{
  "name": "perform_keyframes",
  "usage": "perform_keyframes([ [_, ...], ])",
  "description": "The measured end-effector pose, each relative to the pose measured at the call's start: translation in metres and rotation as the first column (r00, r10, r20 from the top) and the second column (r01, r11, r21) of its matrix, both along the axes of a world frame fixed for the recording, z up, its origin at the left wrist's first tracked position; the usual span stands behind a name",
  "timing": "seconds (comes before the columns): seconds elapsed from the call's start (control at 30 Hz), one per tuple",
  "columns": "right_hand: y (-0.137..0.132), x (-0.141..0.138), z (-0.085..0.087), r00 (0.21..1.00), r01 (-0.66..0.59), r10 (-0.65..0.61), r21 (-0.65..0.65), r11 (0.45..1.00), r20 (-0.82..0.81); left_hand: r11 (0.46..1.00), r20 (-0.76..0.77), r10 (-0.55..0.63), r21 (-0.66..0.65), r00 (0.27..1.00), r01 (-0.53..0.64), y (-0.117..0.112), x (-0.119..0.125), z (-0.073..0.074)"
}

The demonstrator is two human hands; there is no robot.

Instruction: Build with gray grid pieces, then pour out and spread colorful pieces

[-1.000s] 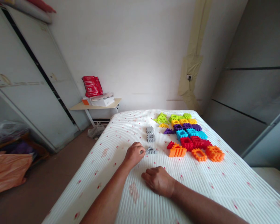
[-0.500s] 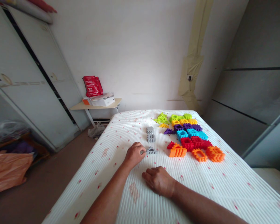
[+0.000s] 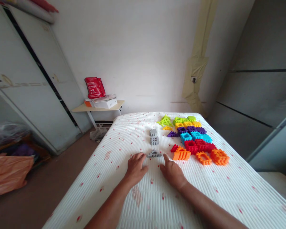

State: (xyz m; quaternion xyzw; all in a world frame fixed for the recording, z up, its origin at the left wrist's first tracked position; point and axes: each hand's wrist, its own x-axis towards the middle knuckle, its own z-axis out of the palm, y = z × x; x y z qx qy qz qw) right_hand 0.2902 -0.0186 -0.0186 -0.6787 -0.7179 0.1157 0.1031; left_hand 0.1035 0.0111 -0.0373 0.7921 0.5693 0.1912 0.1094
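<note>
A flat grey toothed block lies on the white bed between my two hands. My left hand rests palm down just left of it, fingers stretched out, holding nothing. My right hand lies flat just right of it, fingers pointing forward, also empty. Two more grey blocks sit in a line beyond. To the right are rows of coloured blocks: orange, red, cyan, purple, yellow and green.
A small side table with a red bag and a white box stands past the bed's far left corner. Grey cabinet doors line the left; orange bags lie on the floor. A grey wall panel rises on the right.
My left hand let go of the nearest grey block and flattened beside it. My right hand moved forward and right, opening flat next to the block.
</note>
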Motion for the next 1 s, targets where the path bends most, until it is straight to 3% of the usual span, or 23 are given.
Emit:
perform_keyframes([
  [0.17,0.013,0.006,-0.002,0.94,-0.011,-0.025,-0.103,0.995,-0.339,0.995,-0.064,0.03,-0.092,0.997,-0.036,-0.007,0.006,-0.005],
  [0.4,0.018,0.006,-0.003,0.757,-0.092,-0.136,-0.31,0.946,-0.64,0.996,-0.096,0.027,-0.084,0.995,-0.035,-0.006,0.008,-0.008],
  [0.63,0.019,0.007,-0.007,0.715,-0.135,-0.103,-0.281,0.95,-0.692,0.996,-0.118,0.017,-0.086,0.993,-0.028,-0.008,0.009,-0.005],
  [1.0,0.02,0.004,-0.003,0.744,-0.123,-0.115,-0.304,0.945,-0.658,0.996,-0.117,0.024,-0.082,0.993,-0.034,-0.007,0.009,-0.007],
])
